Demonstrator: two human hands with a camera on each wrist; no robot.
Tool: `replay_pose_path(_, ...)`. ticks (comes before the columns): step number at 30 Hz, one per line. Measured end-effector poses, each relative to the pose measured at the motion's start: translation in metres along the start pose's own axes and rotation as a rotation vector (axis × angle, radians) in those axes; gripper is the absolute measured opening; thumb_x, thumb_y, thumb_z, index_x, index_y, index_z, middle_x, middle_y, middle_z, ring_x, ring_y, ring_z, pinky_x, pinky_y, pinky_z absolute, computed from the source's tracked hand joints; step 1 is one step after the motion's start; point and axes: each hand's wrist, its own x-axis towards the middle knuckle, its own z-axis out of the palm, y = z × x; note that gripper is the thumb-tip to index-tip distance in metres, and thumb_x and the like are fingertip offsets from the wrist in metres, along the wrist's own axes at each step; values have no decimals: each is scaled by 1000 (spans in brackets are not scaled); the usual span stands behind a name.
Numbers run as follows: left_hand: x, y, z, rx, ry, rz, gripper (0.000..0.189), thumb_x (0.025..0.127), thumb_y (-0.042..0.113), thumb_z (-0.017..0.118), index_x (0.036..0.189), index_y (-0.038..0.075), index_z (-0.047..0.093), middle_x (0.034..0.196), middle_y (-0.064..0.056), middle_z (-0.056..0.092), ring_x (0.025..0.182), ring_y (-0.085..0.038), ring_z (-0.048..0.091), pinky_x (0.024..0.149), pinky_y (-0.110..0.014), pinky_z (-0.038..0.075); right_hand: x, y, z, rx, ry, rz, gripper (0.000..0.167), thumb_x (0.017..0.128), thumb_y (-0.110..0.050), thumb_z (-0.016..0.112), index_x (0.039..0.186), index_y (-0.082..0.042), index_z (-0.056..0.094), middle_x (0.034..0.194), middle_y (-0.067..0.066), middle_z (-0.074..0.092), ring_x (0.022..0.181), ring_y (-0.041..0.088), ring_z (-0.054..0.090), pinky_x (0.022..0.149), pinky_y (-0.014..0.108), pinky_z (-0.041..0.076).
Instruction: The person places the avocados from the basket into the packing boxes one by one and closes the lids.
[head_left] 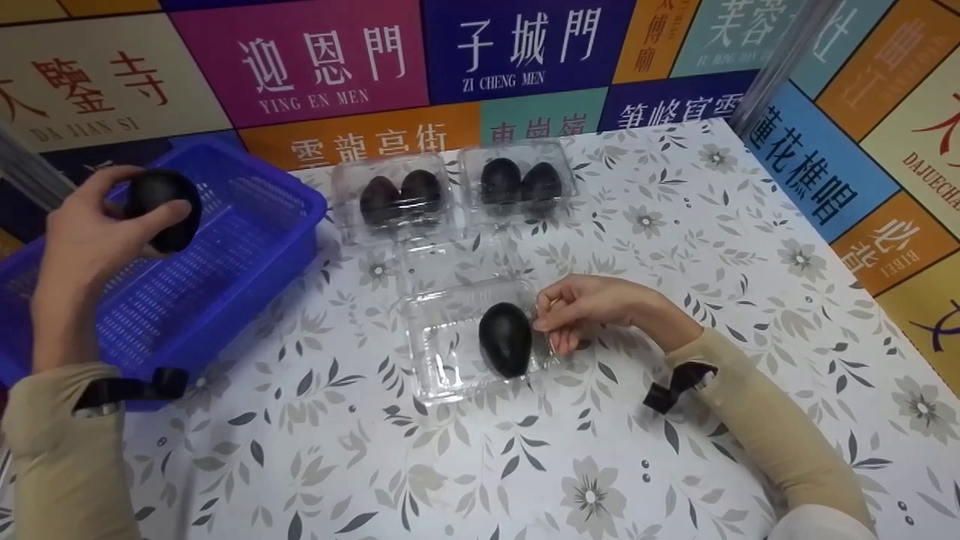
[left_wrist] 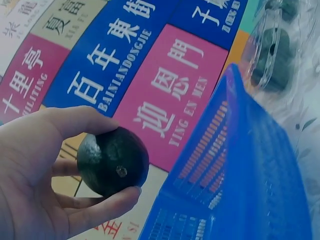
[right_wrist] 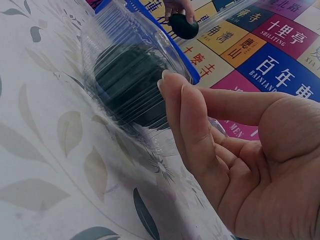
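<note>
My left hand [head_left: 101, 225] holds a dark avocado [head_left: 166, 210] above the blue basket, thumb on one side and fingers on the other. In the left wrist view the small stem scar on this avocado [left_wrist: 114, 161] faces the camera. On the table lies a clear plastic clamshell box [head_left: 442, 360], its lid [head_left: 454, 262] folded back away from me. One avocado [head_left: 505, 340] sits in its right half. My right hand [head_left: 589, 307] pinches the right rim of this box, thumb and fingertips together, as the right wrist view shows beside the ribbed box wall [right_wrist: 92, 55].
A blue slotted basket [head_left: 292, 255] stands at the left. Behind the lidded box are two closed clear boxes, the left box [head_left: 349, 229] and the right box [head_left: 562, 161], each with two avocados. A printed panel [head_left: 330, 75] rises along the table's back edge.
</note>
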Motion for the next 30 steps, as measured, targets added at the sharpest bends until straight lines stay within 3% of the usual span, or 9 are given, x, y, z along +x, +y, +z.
replay_pose_path(9, -9, 8, 16, -14, 43, -24, 85, 88, 58, 67, 158, 21, 34, 141, -30, 49, 111, -38, 56, 56, -10, 39, 0, -2, 1, 2, -2, 4, 12, 96, -8, 69, 89, -4, 60, 72, 9, 72, 62, 16, 71, 57, 25, 58)
replay_pose_path(17, -21, 14, 23, -104, 29, 44, 77, 89, 51, 72, 153, 22, 42, 136, -25, 53, 97, -19, 56, 55, -12, 49, 0, 0, 0, 3, -11, -10, 13, 97, -7, 68, 89, -4, 58, 71, 9, 72, 62, 16, 71, 57, 25, 58)
replay_pose_path(25, -32, 28, 33, -125, 32, 75, 75, 89, 50, 72, 152, 22, 42, 134, -25, 56, 108, -33, 58, 56, -10, 48, 0, 0, 1, 5, -11, -10, 11, 97, -7, 68, 90, -4, 59, 71, 8, 72, 61, 15, 70, 56, 25, 58)
replay_pose_path(30, -42, 35, 39, -109, 43, 93, 75, 87, 52, 73, 151, 22, 45, 135, -21, 58, 106, -32, 59, 68, -17, 45, 1, 0, 0, 5, -11, -6, 11, 96, -7, 68, 89, -4, 59, 71, 9, 72, 61, 16, 71, 57, 25, 58)
